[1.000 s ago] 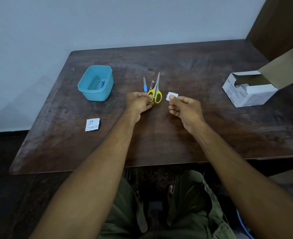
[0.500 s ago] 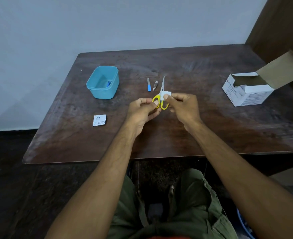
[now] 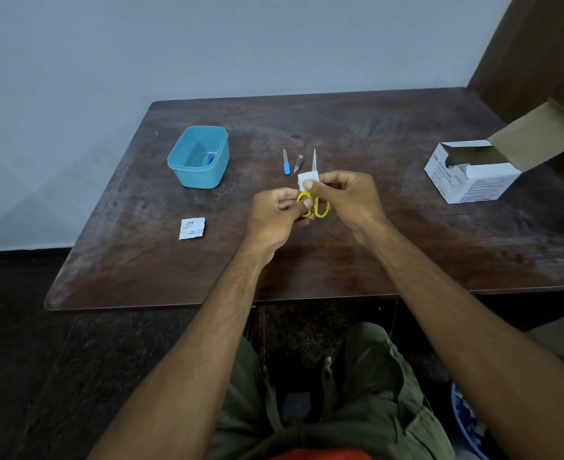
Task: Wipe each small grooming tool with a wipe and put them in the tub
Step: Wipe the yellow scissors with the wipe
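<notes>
Nearest to me are the person's knees in green trousers, under the near edge of the dark wooden table [image 3: 307, 260]. Both bare forearms reach out over it and meet near the middle. The left hand [image 3: 275, 215] has its fingers curled round a yellow handle loop of the scissors [image 3: 317, 207], holding them with the blades pointing away toward 12 o'clock. The right hand [image 3: 347, 197] pinches a small white wipe [image 3: 307, 179] between thumb and fingers, and the wipe is pressed against the blades just above the handles; the blade tip sticks up past it. At about 9 o'clock from the hands, near the table's left side, lies a torn white sachet [image 3: 192, 229], flat on the wood. Just beyond the hands, at about 11 o'clock, a blue-handled nail file [image 3: 286, 162] and a metal nail clipper [image 3: 298, 163] lie side by side, close but apart. Farther left, at 10 o'clock, stands the blue tub [image 3: 198, 174] with a small blue thing [image 3: 210, 158] inside, against its right wall; I cannot tell what it is. Far out at 2 o'clock sits an open white carton [image 3: 473, 180], its flap raised, near the table's right edge.
</notes>
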Motion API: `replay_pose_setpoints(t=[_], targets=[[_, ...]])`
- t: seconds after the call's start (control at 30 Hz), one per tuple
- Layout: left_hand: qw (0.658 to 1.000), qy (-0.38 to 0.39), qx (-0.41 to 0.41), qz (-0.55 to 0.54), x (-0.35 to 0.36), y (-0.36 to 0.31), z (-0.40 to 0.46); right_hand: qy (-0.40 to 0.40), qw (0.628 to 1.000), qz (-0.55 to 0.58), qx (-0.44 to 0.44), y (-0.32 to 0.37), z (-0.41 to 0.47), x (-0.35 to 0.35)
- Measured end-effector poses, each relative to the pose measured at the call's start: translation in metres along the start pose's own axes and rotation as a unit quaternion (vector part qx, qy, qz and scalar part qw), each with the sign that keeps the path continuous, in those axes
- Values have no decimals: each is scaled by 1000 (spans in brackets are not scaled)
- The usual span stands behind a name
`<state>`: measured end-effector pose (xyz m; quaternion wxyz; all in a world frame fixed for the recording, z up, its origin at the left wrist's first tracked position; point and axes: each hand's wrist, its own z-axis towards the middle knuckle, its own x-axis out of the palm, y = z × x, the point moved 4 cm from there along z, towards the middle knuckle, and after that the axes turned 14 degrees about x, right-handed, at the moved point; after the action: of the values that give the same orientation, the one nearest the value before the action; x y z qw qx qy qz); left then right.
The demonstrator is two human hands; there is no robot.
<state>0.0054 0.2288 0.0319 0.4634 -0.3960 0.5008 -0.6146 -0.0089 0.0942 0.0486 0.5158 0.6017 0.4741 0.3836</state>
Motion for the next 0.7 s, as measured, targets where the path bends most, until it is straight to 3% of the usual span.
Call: replay_pose_setpoints(t=[0.13,0.7], targets=[[1000,1,-1,19,-5,0,-2,25,999,0,43,-10,-2,2],[999,14,-12,31,-5,-9,-7,-101,995,-3,-16,15,7,1]])
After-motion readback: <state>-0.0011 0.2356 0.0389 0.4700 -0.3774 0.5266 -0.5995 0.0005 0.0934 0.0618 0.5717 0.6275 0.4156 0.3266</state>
